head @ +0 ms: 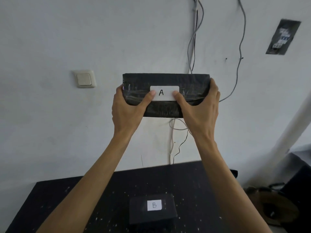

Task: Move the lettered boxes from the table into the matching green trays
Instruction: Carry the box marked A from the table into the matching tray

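Note:
A black wrapped box with a white label "A" [165, 81] is held up high in front of the white wall. My left hand [128, 106] grips its left end and my right hand [200, 108] grips its right end, both thumbs resting on the label's edges. Below, a smaller black box with a white label "B" [152, 209] rests on the black table [67, 199], between my forearms. No green tray is in view.
A light switch [85, 79] is on the wall at left. Cables [193, 47] hang down the wall behind the box. A recessed electrical panel [282, 37] is at upper right. Dark clutter [277, 207] lies beside the table's right edge.

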`<state>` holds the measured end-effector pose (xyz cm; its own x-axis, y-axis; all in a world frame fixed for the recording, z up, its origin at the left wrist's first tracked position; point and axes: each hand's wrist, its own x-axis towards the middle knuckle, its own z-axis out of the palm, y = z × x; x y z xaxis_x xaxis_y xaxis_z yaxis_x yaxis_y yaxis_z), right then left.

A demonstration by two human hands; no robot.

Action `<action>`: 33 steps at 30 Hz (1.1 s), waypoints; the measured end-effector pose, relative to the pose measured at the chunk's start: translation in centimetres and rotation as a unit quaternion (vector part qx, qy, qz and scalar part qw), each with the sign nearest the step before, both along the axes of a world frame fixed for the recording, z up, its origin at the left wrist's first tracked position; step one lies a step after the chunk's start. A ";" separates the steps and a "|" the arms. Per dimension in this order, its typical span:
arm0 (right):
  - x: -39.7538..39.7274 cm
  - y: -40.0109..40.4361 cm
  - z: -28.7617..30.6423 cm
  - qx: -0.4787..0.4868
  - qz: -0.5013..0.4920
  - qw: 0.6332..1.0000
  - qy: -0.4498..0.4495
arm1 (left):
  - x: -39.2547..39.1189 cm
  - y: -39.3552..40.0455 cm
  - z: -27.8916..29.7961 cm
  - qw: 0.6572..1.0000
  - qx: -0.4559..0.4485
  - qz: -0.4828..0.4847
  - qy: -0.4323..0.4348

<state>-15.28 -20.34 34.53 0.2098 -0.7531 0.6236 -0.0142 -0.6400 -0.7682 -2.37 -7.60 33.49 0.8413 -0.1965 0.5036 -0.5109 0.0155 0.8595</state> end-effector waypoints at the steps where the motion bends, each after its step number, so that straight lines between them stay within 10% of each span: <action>1: -0.2 0.0 0.4 -0.002 0.005 1.000 -0.009 | -0.1 0.0 0.4 1.000 -0.002 0.002 -0.003; 15: 4.0 6.8 -1.4 0.024 0.169 0.985 0.023 | 2.2 10.4 -2.0 0.997 -0.004 0.051 0.061; 33: 21.2 49.5 -20.5 0.009 0.468 0.803 0.369 | 12.1 59.8 -20.3 0.909 0.159 0.289 0.255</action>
